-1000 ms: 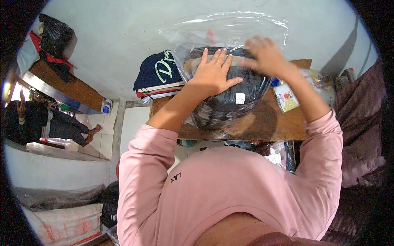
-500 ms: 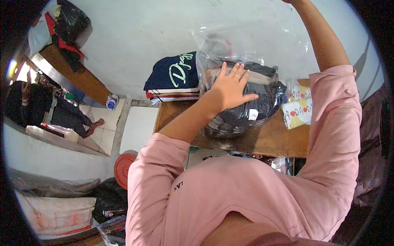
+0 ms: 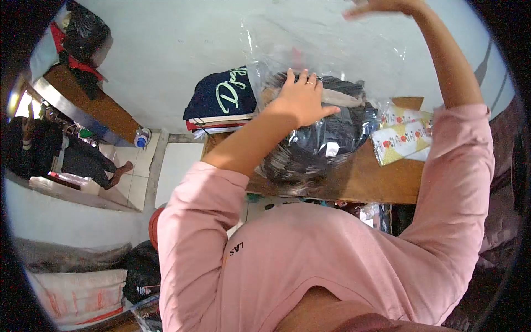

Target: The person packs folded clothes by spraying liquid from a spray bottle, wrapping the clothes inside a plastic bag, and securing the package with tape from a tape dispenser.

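Plastic bag (image 3: 340, 133) on desk (image 3: 381, 185); left hand (image 3: 301, 102) spread on its eleven-o'clock side; right hand (image 3: 390, 6) up at one o'clock, I can't tell its grip.

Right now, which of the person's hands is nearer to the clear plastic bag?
Left. The left hand rests on the clear plastic bag; the right hand is raised at the picture's top edge, away from it.

Pale wall (image 3: 166, 33) behind wooden table (image 3: 381, 185)
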Tool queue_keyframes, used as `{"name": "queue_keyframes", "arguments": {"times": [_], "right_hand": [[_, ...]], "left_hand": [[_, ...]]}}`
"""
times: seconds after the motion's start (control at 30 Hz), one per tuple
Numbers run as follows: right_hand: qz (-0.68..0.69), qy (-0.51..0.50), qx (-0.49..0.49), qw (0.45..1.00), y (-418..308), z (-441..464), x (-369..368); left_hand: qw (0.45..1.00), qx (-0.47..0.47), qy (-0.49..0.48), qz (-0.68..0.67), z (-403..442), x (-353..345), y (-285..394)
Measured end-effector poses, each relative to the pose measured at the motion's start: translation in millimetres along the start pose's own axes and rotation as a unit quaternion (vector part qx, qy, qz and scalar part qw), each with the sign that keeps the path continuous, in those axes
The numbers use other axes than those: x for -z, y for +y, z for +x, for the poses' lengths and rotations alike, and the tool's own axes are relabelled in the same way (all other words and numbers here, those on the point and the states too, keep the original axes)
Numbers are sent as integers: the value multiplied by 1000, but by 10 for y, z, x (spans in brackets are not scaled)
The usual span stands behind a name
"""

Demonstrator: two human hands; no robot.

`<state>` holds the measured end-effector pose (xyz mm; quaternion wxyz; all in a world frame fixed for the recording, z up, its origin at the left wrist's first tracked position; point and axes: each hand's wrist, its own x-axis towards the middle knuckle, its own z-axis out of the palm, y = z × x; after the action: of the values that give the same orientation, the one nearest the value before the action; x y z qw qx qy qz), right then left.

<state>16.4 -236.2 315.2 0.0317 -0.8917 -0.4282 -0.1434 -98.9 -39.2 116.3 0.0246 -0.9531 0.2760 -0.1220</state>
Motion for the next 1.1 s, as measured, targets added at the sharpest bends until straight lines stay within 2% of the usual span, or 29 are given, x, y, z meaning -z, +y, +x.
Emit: {"name": "queue_keyframes", "arguments": {"times": [0.07, 0.1, 0.13, 0.2, 0.23, 0.27, 0.33, 0.4, 0.47, 0.53, 0.67, 0.77, 0.83, 0.9, 0.97, 1.07, 1.1], "right_hand": [[-175, -14, -34, 984, 409, -470, -416], [-104, -143, -159, 971, 214, -573, -314], [-28, -264, -278, 923, 13, -655, -181], [26, -149, -244, 958, 230, -876, -69], [-32, -51, -248, 967, 309, -996, -74], [-38, 51, -219, 974, 312, -1032, 4], [-119, 224, -183, 950, 201, -1194, -122], [-53, 192, -153, 968, -468, -1190, -482], [-26, 93, -45, 994, -1172, -1219, -865], [-133, 91, -10, 987, -1221, -1270, -1439], [-89, 6, -113, 990, -1057, -1252, -1716], [-9, -45, -146, 988, -1008, -1240, -1737], [-3, -64, -158, 985, -1009, -1206, -1714], [-25, -89, -163, 982, -1046, -1188, -1665], [-33, -101, -169, 980, -1058, -1182, -1647], [-23, -102, -176, 979, -1072, -1199, -1647], [-23, -104, -177, 978, -1083, -1200, -1633]], "left_hand": [[1000, -7, -22, -19, 31, -21, -18], [999, -6, -28, -19, 36, 12, -17], [999, -18, -4, -39, 52, -20, -51], [995, -40, 45, -79, 50, -65, -106], [997, -12, -21, -75, 68, -17, -116], [997, -15, -21, -75, 69, -23, -128], [997, -21, -22, -77, 58, -54, -153], [999, -29, -34, -28, 89, -47, -176], [998, -40, -52, -11, 115, -24, -211], [996, -52, -74, -28, 117, 1, -247], [996, 42, -53, -66, 130, -55, -259], [997, 29, 62, -34, 137, -110, -270], [981, -43, 169, 81, 187, -6, -262], [934, -112, 299, 163, 281, 285, -184], [854, -173, 445, 208, 412, 625, -95], [903, -61, 384, 180, 481, 921, -94], [936, -50, 303, 172, 506, 944, -153]]}}
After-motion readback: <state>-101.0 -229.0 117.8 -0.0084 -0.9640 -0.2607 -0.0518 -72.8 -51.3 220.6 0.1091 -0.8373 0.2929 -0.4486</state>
